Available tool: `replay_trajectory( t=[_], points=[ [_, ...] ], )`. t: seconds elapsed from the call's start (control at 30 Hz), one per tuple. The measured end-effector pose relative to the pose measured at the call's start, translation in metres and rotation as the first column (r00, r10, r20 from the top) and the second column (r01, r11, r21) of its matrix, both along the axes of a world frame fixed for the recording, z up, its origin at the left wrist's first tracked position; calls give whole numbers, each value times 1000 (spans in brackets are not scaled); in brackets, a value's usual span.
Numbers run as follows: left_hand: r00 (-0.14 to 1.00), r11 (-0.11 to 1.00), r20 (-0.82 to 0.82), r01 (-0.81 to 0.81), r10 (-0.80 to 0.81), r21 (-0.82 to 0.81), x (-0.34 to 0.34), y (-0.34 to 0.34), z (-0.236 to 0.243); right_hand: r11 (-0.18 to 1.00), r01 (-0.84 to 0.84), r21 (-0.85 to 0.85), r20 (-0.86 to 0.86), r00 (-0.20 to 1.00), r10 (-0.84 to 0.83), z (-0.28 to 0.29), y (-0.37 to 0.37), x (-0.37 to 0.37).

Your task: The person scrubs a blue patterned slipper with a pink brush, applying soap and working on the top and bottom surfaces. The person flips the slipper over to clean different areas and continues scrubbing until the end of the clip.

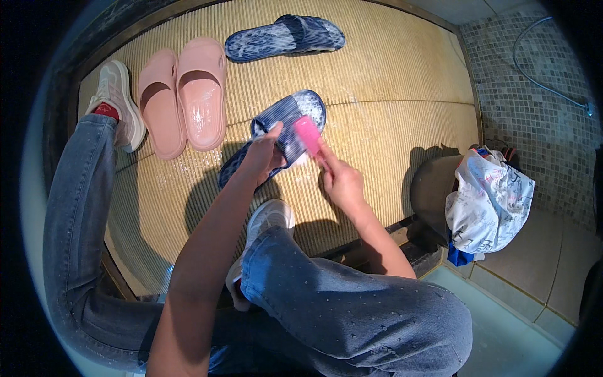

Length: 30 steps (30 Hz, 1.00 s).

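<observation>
A dark blue slipper (276, 117) with white foam on its sole is tilted on the ribbed mat. My left hand (262, 156) is closed around its side by the strap, the fingers partly hidden. In my right hand (343, 183) is the handle of a pink scrub brush (306, 134), slightly blurred. The brush head is against the slipper's strap, and its bristles are out of sight. The matching blue slipper (260, 42), covered in foam, lies farther off by the mat's far edge.
A wet pair of pink slippers (202, 116) stands at the left beside my shoe (113, 88). The ribbed yellow mat (402, 75) is wet in places. To the right is a brown bucket (432, 188) with a patterned white cloth (490, 207) over it. A hose (534, 78) hangs along the mosaic wall.
</observation>
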<state>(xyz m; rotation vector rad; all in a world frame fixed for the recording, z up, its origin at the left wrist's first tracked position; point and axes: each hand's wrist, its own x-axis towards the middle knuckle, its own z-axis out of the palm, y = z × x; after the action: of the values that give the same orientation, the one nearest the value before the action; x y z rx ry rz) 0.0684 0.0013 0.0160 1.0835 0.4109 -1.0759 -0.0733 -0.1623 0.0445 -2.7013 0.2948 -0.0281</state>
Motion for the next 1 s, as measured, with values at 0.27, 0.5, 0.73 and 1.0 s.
replay_trajectory(
  t=[0.27, 0.5, 0.73, 1.0],
  points=[
    [1000, 1000, 2, 18, -18, -14, -1, -2, 4, 987, -97, 126, -9, 995, 99, 1, 22, -14],
    [1000, 996, 12, -5, 6, -91, -2, -3, 0, 994, 94, 48, -13, 996, -93, -1, -9, 0],
    [997, 997, 40, 72, -71, -33, 1, 6, -4, 982, -164, 89, 121, 981, 152, -1, 28, -14],
    [999, 999, 8, -30, 31, -30, -2, -6, 9, 998, 50, 45, 0, 999, -50, -1, 2, -1]
  ],
)
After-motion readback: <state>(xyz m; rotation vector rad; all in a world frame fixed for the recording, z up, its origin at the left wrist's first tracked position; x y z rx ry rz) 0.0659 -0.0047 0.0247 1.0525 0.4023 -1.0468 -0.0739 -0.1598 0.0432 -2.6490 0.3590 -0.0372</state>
